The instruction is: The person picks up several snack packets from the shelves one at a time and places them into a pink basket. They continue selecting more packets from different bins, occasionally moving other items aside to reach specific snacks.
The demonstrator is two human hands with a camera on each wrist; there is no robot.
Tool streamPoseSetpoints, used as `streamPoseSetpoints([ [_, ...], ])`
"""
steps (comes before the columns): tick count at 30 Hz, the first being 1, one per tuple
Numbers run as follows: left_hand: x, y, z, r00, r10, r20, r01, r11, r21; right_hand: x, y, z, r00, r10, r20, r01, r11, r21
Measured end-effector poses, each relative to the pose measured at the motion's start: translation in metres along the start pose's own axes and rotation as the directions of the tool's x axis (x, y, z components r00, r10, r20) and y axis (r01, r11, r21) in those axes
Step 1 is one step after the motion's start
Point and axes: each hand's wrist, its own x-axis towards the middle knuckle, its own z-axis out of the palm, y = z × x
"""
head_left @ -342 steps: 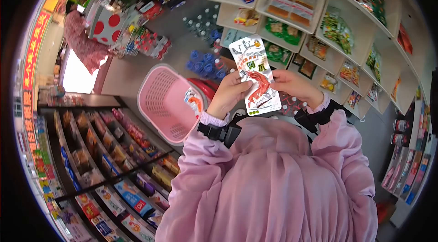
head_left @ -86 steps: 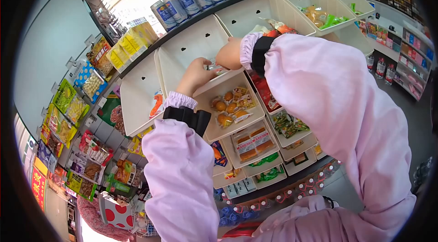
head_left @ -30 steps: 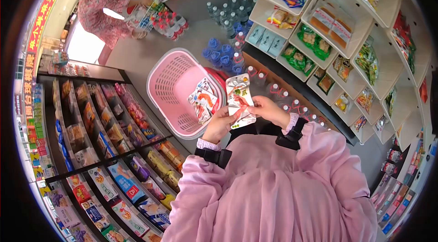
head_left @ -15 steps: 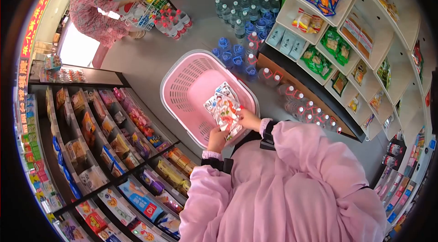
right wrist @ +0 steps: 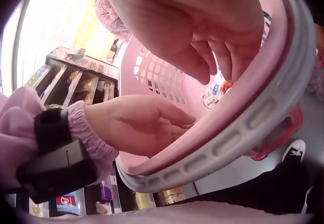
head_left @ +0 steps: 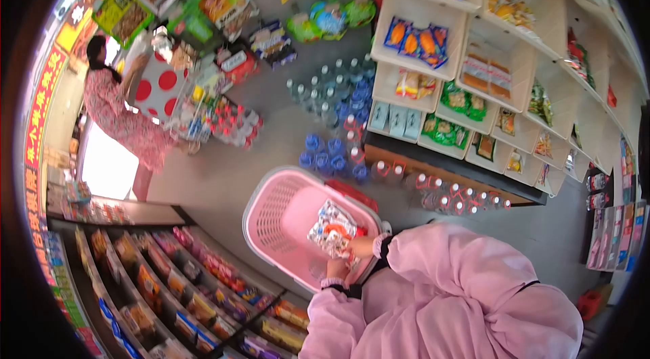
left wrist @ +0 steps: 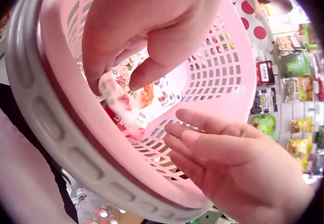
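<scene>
Right hand point(left wrist: 238, 168) has let go since half a second ago, when it was holding a shiny white plastic snack packet with red printing, and both hands are now lower at the near end of the pink plastic basket with slotted walls and a grey rim point(head_left: 291, 223). Its fingers are loosely spread and holding nothing. Left hand point(left wrist: 147, 21) is down inside too, thumb and fingers right around a blurry packet point(left wrist: 119, 95), but I honestly can't tell if it's pinching it. More white-and-red packets point(head_left: 333, 226) are bunched up under the hands in the basket. Clear bottles with blue wrapping point(head_left: 325, 156) stand on the grey floor point(head_left: 217, 183) near it, and someone in a pink floral dress point(head_left: 125, 115) is over by a red-dotted white panel point(head_left: 159, 88).
</scene>
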Motion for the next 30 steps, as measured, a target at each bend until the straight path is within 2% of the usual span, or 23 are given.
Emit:
streamPoseSetpoints([
  [2, 0.0, 0.023, -0.01, 0.997, -0.072, -0.011, 0.067, 0.969, -0.239, -0.021, -0.017, -0.03, 0.991, -0.12, 0.061, 0.115, 0.99, 0.08],
  [3, 0.005, 0.029, -0.013, 0.986, -0.165, 0.027, 0.163, 0.914, -0.371, -0.031, -0.016, -0.038, 0.975, -0.222, 0.001, 0.22, 0.967, 0.128],
  [4, 0.009, 0.035, -0.017, 0.964, -0.257, 0.064, 0.254, 0.83, -0.496, -0.029, 0.0, -0.033, 0.985, -0.167, -0.04, 0.169, 0.984, 0.062],
  [5, 0.014, 0.041, -0.02, 0.933, -0.346, 0.101, 0.333, 0.723, -0.605, -0.045, -0.014, -0.058, 0.996, -0.053, 0.073, 0.054, 0.999, -0.008],
  [6, 0.029, 0.022, -0.025, 0.915, -0.388, 0.112, 0.375, 0.713, -0.593, -0.064, -0.023, -0.079, 0.99, -0.089, 0.105, 0.078, 0.992, 0.098],
  [7, 0.02, 0.094, -0.038, 0.865, -0.501, 0.01, 0.422, 0.718, -0.554, -0.079, -0.019, -0.09, 0.988, -0.154, -0.011, 0.154, 0.979, 0.134],
  [8, 0.027, 0.111, -0.046, 0.901, -0.431, -0.047, 0.36, 0.803, -0.475, -0.096, -0.019, -0.108, 0.985, -0.166, -0.053, 0.171, 0.977, 0.124],
  [9, 0.048, 0.098, -0.05, 0.943, -0.332, -0.036, 0.276, 0.834, -0.478, -0.113, -0.023, -0.124, 0.98, -0.18, -0.088, 0.189, 0.975, 0.114],
  [11, 0.079, 0.124, -0.059, 0.98, -0.131, -0.149, 0.058, 0.907, -0.416, -0.163, -0.045, -0.174, 0.968, -0.188, -0.167, 0.199, 0.978, 0.054],
  [13, 0.086, 0.228, -0.06, 0.974, -0.061, -0.219, -0.061, 0.857, -0.512, -0.204, -0.049, -0.216, 0.91, -0.279, -0.307, 0.253, 0.96, -0.122],
  [15, 0.101, 0.303, -0.067, 0.972, 0.189, -0.142, -0.229, 0.898, -0.376, -0.274, -0.094, -0.269, 0.905, -0.158, -0.394, 0.161, 0.987, -0.026],
  [17, 0.107, 0.387, -0.066, 0.901, 0.431, -0.048, -0.422, 0.849, -0.317, -0.298, -0.075, -0.319, 0.741, -0.398, -0.541, 0.243, 0.91, -0.336],
  [18, 0.104, 0.432, -0.063, 0.855, 0.518, -0.018, -0.5, 0.816, -0.29, -0.329, -0.098, -0.343, 0.718, -0.337, -0.609, 0.182, 0.935, -0.303],
  [19, 0.1, 0.475, -0.061, 0.802, 0.597, 0.014, -0.573, 0.776, -0.261, -0.354, -0.113, -0.37, 0.658, -0.381, -0.649, 0.123, 0.905, -0.407],
  [21, 0.093, 0.55, -0.056, 0.707, 0.705, 0.059, -0.657, 0.685, -0.316, -0.402, -0.145, -0.414, 0.491, -0.457, -0.742, 0.109, 0.877, -0.468],
  [23, 0.087, 0.621, -0.054, 0.589, 0.802, 0.101, -0.776, 0.596, -0.207, -0.438, -0.168, -0.46, 0.378, -0.531, -0.759, 0.002, 0.82, -0.572],
  [25, 0.081, 0.685, -0.048, 0.456, 0.886, 0.08, -0.874, 0.463, -0.149, -0.463, -0.184, -0.497, 0.23, -0.539, -0.81, -0.062, 0.822, -0.566],
  [28, 0.081, 0.768, -0.041, 0.345, 0.937, 0.06, -0.923, 0.35, -0.16, -0.483, -0.189, -0.544, 0.16, -0.606, -0.779, -0.281, 0.729, -0.625],
  [29, 0.083, 0.791, -0.039, 0.309, 0.949, 0.056, -0.931, 0.314, -0.186, -0.483, -0.184, -0.557, 0.185, -0.584, -0.79, -0.378, 0.7, -0.606],
  [30, 0.088, 0.81, -0.037, 0.288, 0.956, 0.057, -0.95, 0.293, -0.11, -0.482, -0.177, -0.57, 0.205, -0.559, -0.804, -0.472, 0.663, -0.581],
])
